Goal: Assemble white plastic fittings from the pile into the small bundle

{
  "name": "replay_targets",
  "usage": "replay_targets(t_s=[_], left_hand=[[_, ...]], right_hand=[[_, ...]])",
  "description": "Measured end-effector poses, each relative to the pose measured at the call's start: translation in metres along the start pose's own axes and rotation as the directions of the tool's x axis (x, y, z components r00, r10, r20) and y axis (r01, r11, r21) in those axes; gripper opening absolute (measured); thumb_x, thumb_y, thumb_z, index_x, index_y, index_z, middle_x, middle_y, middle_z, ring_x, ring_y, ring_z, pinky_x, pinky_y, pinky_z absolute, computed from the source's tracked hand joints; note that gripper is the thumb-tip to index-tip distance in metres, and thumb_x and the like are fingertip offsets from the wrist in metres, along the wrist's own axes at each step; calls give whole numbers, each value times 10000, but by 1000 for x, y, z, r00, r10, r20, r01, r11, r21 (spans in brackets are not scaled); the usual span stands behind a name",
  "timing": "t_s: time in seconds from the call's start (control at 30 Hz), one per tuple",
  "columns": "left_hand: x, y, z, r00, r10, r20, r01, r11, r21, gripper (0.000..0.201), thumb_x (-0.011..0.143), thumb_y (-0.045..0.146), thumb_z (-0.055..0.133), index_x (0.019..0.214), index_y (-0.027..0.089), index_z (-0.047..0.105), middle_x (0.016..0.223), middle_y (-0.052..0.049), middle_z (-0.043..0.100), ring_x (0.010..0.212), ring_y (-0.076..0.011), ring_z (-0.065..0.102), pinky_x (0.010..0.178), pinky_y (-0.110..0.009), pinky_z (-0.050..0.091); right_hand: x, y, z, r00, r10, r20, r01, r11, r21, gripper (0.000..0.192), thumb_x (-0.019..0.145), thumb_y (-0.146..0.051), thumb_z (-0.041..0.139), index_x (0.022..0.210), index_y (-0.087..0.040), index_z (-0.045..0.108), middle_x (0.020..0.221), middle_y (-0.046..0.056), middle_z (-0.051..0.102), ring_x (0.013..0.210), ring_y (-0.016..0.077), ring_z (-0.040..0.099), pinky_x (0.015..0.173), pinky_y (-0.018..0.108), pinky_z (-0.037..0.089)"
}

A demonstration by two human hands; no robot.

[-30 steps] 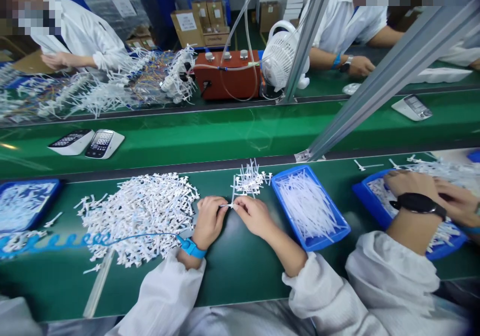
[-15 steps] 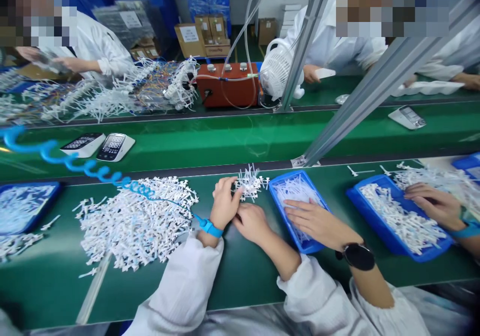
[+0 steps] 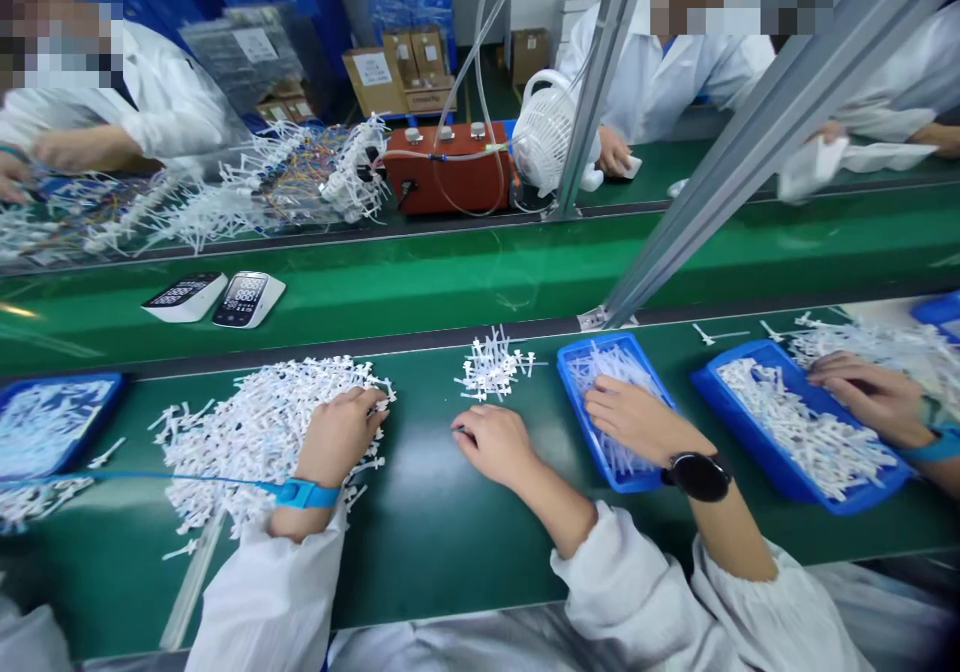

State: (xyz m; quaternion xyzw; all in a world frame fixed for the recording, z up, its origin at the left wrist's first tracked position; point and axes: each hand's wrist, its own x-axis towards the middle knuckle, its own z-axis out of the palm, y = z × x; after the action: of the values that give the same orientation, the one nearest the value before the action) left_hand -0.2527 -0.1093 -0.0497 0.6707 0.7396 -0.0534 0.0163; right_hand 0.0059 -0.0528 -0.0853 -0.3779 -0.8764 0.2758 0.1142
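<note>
My left hand (image 3: 341,439), in a blue wristband (image 3: 306,493), rests on the right side of a large heap of small white plastic fittings (image 3: 240,432) with short thin stems. Its fingers are bent together at the heap's edge; whatever is between them is hidden. Over the bare green table my right hand (image 3: 496,444) has its thumb and fingers closed, with a tiny dark tip showing at the fingertips that I cannot name. Just beyond it lies a smaller pile of the stemmed fittings (image 3: 495,364).
A co-worker's hand with a black watch (image 3: 630,417) lies over a blue tray (image 3: 564,367) of stems. Another hand (image 3: 874,402) is beside a second blue tray (image 3: 847,507) of fittings. Metal posts (image 3: 697,172) rise behind; two blood pressure monitors (image 3: 249,298) lie on the green belt.
My left hand has moved left from beside my right hand and the small pile to the large heap. My right hand has stayed nearly in place. The co-worker's watch hand shifted slightly.
</note>
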Motion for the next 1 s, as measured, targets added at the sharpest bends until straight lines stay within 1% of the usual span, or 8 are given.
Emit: replay_targets(t_s=[0.13,0.3,0.43,0.5,0.57,0.7,0.83,1.0], left_hand=[[-3,7,-2,999,3,-44,-4,1000,-20,270,915,330,454,1079,228,643,1019,-65,687,907,-247,652,730,-330,452],[-19,0,-8,989,-26,-147,6,991,-134,319,922,348,422,1099,204,645,1055,-67,705,878,-221,672,762,-318,481],[-34,-2,-13,941,-120,-316,43,970,-240,344,938,411,446,1089,186,657,969,-64,719,761,-201,672,744,-308,498],[-37,6,-14,913,-139,-383,10,948,-320,330,936,427,482,1083,192,662,939,-57,710,763,-189,665,749,-299,508],[-37,21,-14,896,-94,-433,-85,923,-376,285,927,410,524,1055,204,673,984,-65,691,850,-192,661,802,-309,518],[-27,58,-1,872,79,-483,-308,855,-417,193,920,343,555,985,197,663,1200,-99,631,1085,-216,618,935,-356,506],[-14,81,14,882,192,-431,-392,806,-443,162,933,291,533,1038,200,618,1075,-56,703,982,-186,659,872,-338,526],[-2,84,18,869,260,-421,-441,794,-419,187,948,340,523,1020,218,645,957,-41,696,908,-184,641,822,-343,496]], right_hand=[[0,-1,0,1000,-8,-10,8,1000,-2,152,910,-303,554,986,-279,683,913,-22,680,885,138,601,777,236,380],[1,-2,0,1000,-14,-11,14,1000,2,147,906,-309,561,969,-274,688,897,-21,678,863,137,600,762,239,377],[0,-2,0,999,1,-46,2,998,59,130,887,-281,579,949,-273,693,878,-23,679,842,135,601,741,234,381],[0,-2,1,996,30,-88,-16,988,152,130,878,-263,585,947,-267,695,868,-26,678,808,124,602,712,222,386],[0,-2,1,990,41,-134,-1,957,290,141,884,-251,575,956,-248,697,855,-23,678,766,109,602,688,207,395],[1,-4,0,986,1,-165,87,845,528,197,909,-274,554,1023,-198,697,871,7,696,754,106,617,677,190,420],[1,-5,0,992,-7,-125,82,788,610,215,912,-309,557,959,-169,713,820,13,701,671,102,599,609,183,398],[1,-3,-5,995,17,-98,51,759,649,231,895,-304,564,781,-143,684,678,-10,648,580,84,534,553,178,364]])
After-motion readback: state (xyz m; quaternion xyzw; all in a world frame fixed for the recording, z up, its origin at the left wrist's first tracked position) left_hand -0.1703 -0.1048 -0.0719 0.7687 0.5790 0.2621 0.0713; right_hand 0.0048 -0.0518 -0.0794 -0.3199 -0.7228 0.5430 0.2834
